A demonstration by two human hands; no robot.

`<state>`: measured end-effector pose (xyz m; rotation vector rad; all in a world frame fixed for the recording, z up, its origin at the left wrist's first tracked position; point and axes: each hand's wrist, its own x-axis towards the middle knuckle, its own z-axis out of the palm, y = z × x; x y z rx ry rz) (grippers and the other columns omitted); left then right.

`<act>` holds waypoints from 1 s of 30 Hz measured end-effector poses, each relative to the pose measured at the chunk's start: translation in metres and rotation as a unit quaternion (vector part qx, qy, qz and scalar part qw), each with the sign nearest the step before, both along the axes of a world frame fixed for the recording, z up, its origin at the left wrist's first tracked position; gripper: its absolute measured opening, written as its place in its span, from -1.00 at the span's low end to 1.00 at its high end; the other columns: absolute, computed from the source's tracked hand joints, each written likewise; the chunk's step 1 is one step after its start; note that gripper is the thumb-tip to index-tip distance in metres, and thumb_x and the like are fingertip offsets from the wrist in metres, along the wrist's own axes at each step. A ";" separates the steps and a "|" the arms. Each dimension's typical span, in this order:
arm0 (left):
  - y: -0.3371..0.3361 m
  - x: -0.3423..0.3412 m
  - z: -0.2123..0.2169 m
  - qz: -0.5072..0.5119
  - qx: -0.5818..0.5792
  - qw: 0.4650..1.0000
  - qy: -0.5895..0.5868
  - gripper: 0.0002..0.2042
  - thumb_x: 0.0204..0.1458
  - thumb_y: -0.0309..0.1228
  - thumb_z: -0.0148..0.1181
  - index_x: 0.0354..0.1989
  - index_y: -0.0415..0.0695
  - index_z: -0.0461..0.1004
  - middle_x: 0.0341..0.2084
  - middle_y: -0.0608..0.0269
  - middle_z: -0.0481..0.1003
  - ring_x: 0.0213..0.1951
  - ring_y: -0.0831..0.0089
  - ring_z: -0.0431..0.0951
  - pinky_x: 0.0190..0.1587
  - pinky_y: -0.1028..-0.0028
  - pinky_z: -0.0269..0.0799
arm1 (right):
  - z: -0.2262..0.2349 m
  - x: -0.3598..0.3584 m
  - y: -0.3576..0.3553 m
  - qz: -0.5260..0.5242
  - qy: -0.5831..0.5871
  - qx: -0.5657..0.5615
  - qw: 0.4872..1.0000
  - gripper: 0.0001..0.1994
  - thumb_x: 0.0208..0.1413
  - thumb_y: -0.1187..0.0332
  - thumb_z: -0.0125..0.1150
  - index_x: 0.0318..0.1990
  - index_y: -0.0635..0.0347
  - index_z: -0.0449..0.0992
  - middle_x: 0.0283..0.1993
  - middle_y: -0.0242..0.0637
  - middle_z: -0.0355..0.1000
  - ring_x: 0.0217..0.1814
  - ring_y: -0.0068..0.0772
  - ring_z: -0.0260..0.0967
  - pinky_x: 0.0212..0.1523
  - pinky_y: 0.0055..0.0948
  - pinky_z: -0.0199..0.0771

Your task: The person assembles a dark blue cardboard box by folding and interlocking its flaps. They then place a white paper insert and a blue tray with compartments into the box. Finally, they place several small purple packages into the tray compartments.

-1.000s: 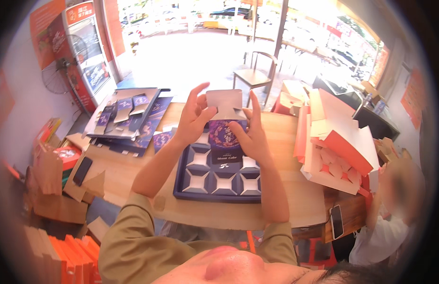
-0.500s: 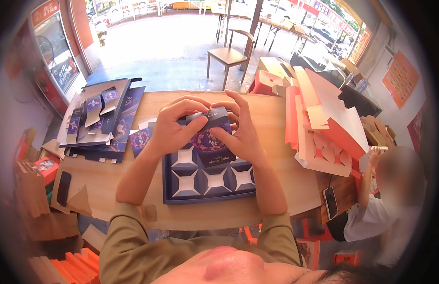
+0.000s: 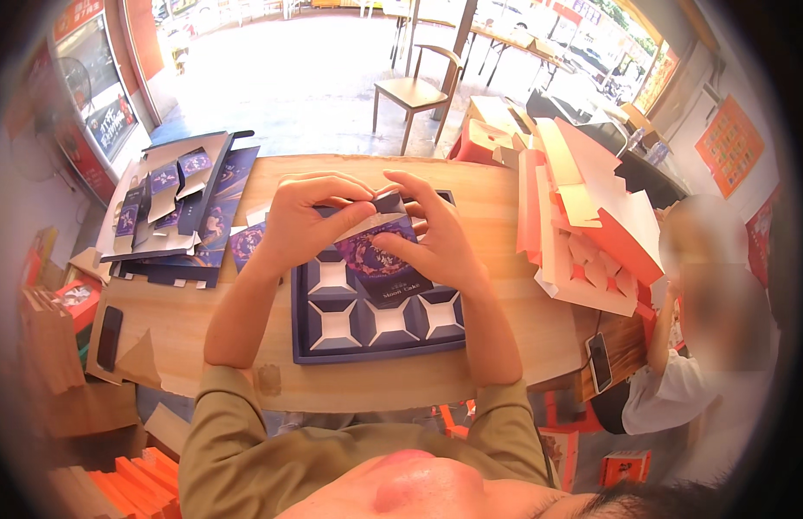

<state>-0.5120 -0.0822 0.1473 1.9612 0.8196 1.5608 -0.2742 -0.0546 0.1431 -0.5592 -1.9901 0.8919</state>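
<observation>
A small dark purple printed carton [image 3: 386,272] is held between both my hands, tilted above the larger box. My left hand [image 3: 305,216] has its thumb and bent fingers at the carton's far end, by a dark flap [image 3: 388,204]. My right hand [image 3: 443,238] grips its right side, thumb across the printed front and fingers near the same flap. Beneath lies a dark blue box [image 3: 380,355] with a divided insert of white-cornered square compartments [image 3: 335,323]. My hands and the carton hide part of its far compartments.
Flat purple cartons and sheets [image 3: 172,208] are stacked at the left. A phone [image 3: 110,338] lies near the left edge, another phone [image 3: 600,363] at the right. Open red and white boxes [image 3: 583,225] are piled right. A chair [image 3: 412,92] stands beyond; a person [image 3: 678,381] is at right.
The flap at the carton's far end has lifted away from the front, where a pale edge now shows. My hands stay around the carton. The person at the right has lowered an arm.
</observation>
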 end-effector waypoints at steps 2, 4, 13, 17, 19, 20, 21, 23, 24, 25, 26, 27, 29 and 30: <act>0.000 -0.003 0.004 0.015 0.063 0.996 0.058 -0.86 0.04 -0.62 0.51 -0.21 -0.25 0.76 -0.17 0.05 0.74 -0.15 0.31 0.76 -0.15 0.40 0.67 | 0.001 -0.001 -0.002 0.005 -0.003 -0.012 1.000 -0.23 0.16 0.32 0.60 0.49 0.17 0.34 0.22 -0.11 0.55 0.02 -0.29 0.66 -0.10 -0.34 0.71; 0.000 -0.002 0.006 0.013 0.104 0.991 0.083 -0.87 0.03 -0.65 0.49 -0.25 -0.26 0.76 -0.24 0.07 0.72 -0.18 0.30 0.74 -0.15 0.39 0.64 | 0.001 -0.001 -0.003 0.014 0.013 -0.023 1.000 -0.23 0.17 0.32 0.60 0.49 0.17 0.33 0.22 -0.11 0.54 0.02 -0.30 0.66 -0.11 -0.35 0.71; 0.009 -0.003 -0.002 -0.035 0.123 0.982 0.138 -0.84 0.07 -0.57 0.38 -0.20 -0.29 0.77 -0.41 0.22 0.58 -0.28 0.34 0.56 -0.19 0.35 0.49 | 0.004 0.002 -0.004 0.003 0.021 0.011 1.000 -0.31 0.20 0.31 0.56 0.45 0.15 0.40 0.21 -0.08 0.54 0.02 -0.31 0.60 0.02 -0.32 0.64; 0.008 -0.002 -0.003 -0.040 0.126 0.984 0.120 -0.64 0.06 -0.60 0.18 0.03 -0.33 0.72 -0.15 -0.02 0.57 -0.09 0.21 0.60 -0.03 0.33 0.52 | -0.003 0.001 0.006 -0.031 0.066 0.001 0.997 -0.58 0.27 0.34 0.48 0.23 0.22 0.57 0.13 -0.11 0.55 0.01 -0.37 0.56 0.05 -0.36 0.59; 0.010 0.003 -0.008 -0.008 0.151 0.983 0.102 -0.57 0.02 -0.61 0.15 0.10 -0.35 0.67 -0.07 -0.06 0.56 -0.05 0.16 0.61 0.04 0.28 0.54 | -0.006 0.001 0.013 -0.046 0.116 -0.007 0.992 -0.66 0.32 0.35 0.44 0.17 0.24 0.58 0.11 -0.16 0.54 0.00 -0.45 0.56 0.01 -0.41 0.60; 0.011 0.003 -0.011 0.010 0.162 0.982 0.094 -0.53 0.00 -0.62 0.14 0.14 -0.36 0.64 -0.04 -0.08 0.55 -0.03 0.14 0.62 0.07 0.25 0.55 | -0.007 0.001 0.017 -0.051 0.142 -0.011 0.989 -0.70 0.34 0.35 0.42 0.14 0.25 0.58 0.10 -0.18 0.54 -0.01 -0.49 0.56 0.00 -0.43 0.61; 0.012 -0.003 -0.011 0.014 0.160 0.979 0.126 -0.43 -0.06 -0.67 0.11 0.24 -0.39 0.55 0.13 -0.16 0.52 0.12 0.02 0.61 0.17 0.17 0.56 | -0.008 0.003 0.018 -0.040 0.164 -0.078 0.983 -0.78 0.42 0.35 0.34 0.08 0.27 0.58 0.04 -0.24 0.56 -0.04 -0.60 0.55 -0.06 -0.50 0.63; 0.011 0.006 -0.008 0.004 0.181 0.974 0.136 -0.37 -0.11 -0.71 0.09 0.27 -0.33 0.54 0.22 -0.19 0.49 0.21 -0.07 0.56 0.24 0.12 0.54 | -0.006 0.010 0.021 -0.017 0.186 -0.166 0.968 -0.79 0.46 0.32 0.30 0.07 0.28 0.58 -0.01 -0.27 0.58 -0.06 -0.62 0.56 -0.09 -0.51 0.64; 0.009 0.010 -0.005 0.000 0.192 0.971 0.140 -0.34 -0.14 -0.74 0.08 0.28 -0.30 0.53 0.26 -0.20 0.47 0.25 -0.11 0.54 0.27 0.09 0.53 | -0.005 0.014 0.023 -0.004 0.197 -0.208 0.958 -0.78 0.47 0.31 0.29 0.06 0.28 0.58 -0.04 -0.28 0.58 -0.07 -0.64 0.56 -0.10 -0.51 0.64; 0.007 0.006 -0.003 0.022 0.197 0.956 0.217 -0.35 -0.17 -0.68 0.28 0.26 -0.17 0.57 0.35 -0.14 0.43 0.33 -0.16 0.48 0.35 0.03 0.49 | -0.007 0.015 0.024 0.004 0.190 -0.218 0.957 -0.76 0.50 0.26 0.24 0.07 0.27 0.59 -0.05 -0.29 0.59 -0.07 -0.64 0.56 -0.09 -0.51 0.64; 0.004 0.010 -0.002 0.045 0.230 0.939 0.253 -0.34 -0.19 -0.62 0.36 0.25 -0.13 0.57 0.35 -0.10 0.44 0.33 -0.14 0.48 0.35 0.02 0.48 | -0.010 0.015 0.027 0.012 0.182 -0.228 0.956 -0.72 0.53 0.20 0.19 0.07 0.26 0.59 -0.06 -0.30 0.59 -0.07 -0.64 0.56 -0.08 -0.51 0.64; 0.001 0.015 -0.001 0.068 0.262 0.919 0.287 -0.33 -0.22 -0.57 0.44 0.23 -0.10 0.58 0.35 -0.06 0.44 0.33 -0.12 0.48 0.35 0.01 0.48 | -0.012 0.015 0.028 0.020 0.174 -0.238 0.955 -0.68 0.56 0.15 0.14 0.08 0.25 0.59 -0.08 -0.31 0.60 -0.08 -0.65 0.56 -0.07 -0.51 0.64; 0.005 0.021 -0.005 0.084 0.312 0.898 0.299 -0.24 -0.38 -0.37 0.68 0.19 -0.06 0.59 0.26 0.06 0.53 0.28 -0.05 0.54 0.32 0.00 0.50 | -0.011 0.015 0.028 0.048 0.169 -0.292 0.940 -0.58 0.60 0.03 0.01 0.12 0.23 0.58 -0.05 -0.30 0.60 -0.08 -0.62 0.57 -0.04 -0.52 0.64; 0.008 0.020 -0.009 0.092 0.297 0.909 0.277 -0.25 -0.37 -0.38 0.67 0.17 -0.08 0.59 0.22 0.07 0.56 0.24 -0.07 0.56 0.30 0.00 0.52 | -0.011 0.013 0.027 0.063 0.166 -0.319 0.931 -0.53 0.62 -0.03 -0.06 0.14 0.21 0.58 -0.04 -0.30 0.60 -0.09 -0.61 0.57 -0.03 -0.52 0.63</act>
